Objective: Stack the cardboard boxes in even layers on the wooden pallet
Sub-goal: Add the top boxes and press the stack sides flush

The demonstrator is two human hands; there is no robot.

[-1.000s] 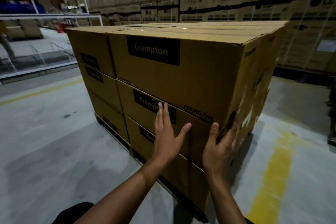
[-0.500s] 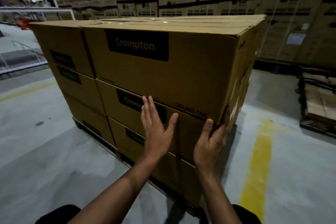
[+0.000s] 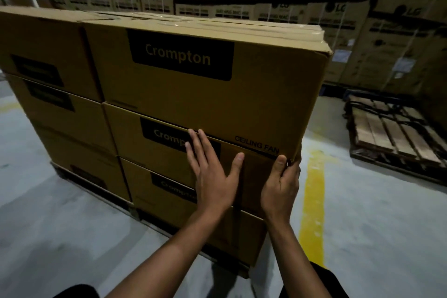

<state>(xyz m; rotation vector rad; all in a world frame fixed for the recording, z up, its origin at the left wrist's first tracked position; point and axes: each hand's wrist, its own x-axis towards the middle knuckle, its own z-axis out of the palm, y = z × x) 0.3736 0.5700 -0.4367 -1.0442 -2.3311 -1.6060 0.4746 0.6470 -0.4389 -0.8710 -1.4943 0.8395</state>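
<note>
Squaring up a nearly full stack.
Boxes (image 3: 198, 84) are sitting three layers high on the pallet (image 3: 135, 213); left hand (image 3: 212, 176) is pressing flat-fingered on the middle box, right hand (image 3: 281, 184) is gripping its corner; alignment seems left.

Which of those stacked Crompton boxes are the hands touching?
The middle box of the nearest column. The left hand lies flat on its front, and the right hand wraps its right corner. The top box and bottom box go untouched.

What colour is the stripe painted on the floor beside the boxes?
Yellow; the floor stripe shows best in the head view.
</note>
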